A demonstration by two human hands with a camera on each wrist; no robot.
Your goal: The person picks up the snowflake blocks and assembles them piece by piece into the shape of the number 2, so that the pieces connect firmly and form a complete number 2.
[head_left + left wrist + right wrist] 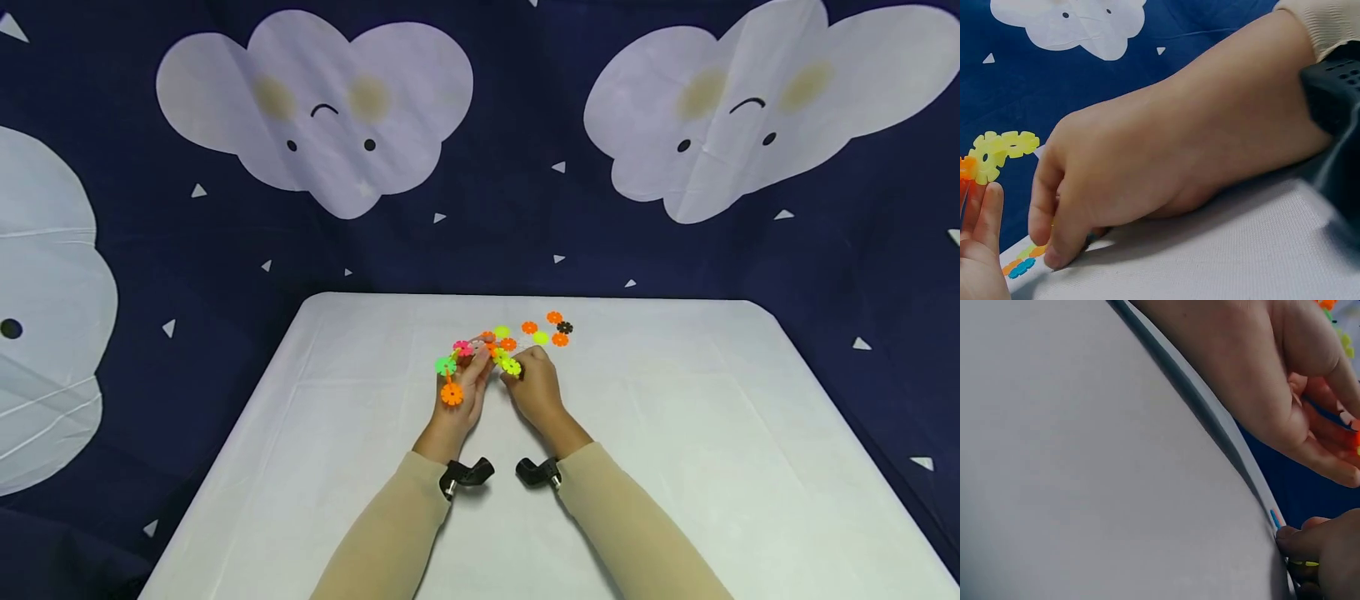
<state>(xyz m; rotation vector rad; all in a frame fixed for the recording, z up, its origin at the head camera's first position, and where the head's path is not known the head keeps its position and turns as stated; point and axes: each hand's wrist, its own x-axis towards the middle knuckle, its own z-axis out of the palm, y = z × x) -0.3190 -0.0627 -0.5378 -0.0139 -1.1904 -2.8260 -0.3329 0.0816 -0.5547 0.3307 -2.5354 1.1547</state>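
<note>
My left hand holds a chain of joined, notched snowflake building discs in pink, green, orange and yellow; an orange disc hangs at its near side. In the left wrist view the chain's yellow discs stand above the left fingertips. My right hand is just right of the chain, low over the tabletop, its fingers bent downward. Between its thumb and fingers shows the edge of a yellow disc, mostly hidden by them. A blue disc lies near those fingertips.
Loose discs, orange, black and yellow-green, lie on the white table beyond the hands. A dark blue cloth with clouds hangs behind the table's far edge. Black wrist devices sit at both sleeves.
</note>
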